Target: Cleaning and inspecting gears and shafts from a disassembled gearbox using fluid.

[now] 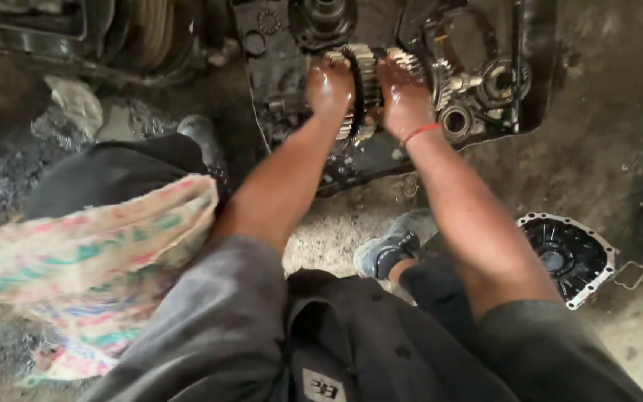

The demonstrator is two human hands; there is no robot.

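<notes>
An oily gear cluster (367, 82) with several toothed wheels stands in an open black gearbox housing (277, 67) on the ground. My left hand (328, 88) grips the cluster's left side. My right hand (405, 97), wet with oil and with a red band at the wrist, grips its right side. Both arms reach forward from grey sleeves. More gears and a bearing (457, 119) sit in the housing just right of my right hand.
A round black cover with a light rim (568, 257) lies on the dirt floor at the right. A colourful woven sack (91, 260) covers my left knee. My shoe (392, 246) rests below the housing. Dark machinery (113, 33) fills the top left.
</notes>
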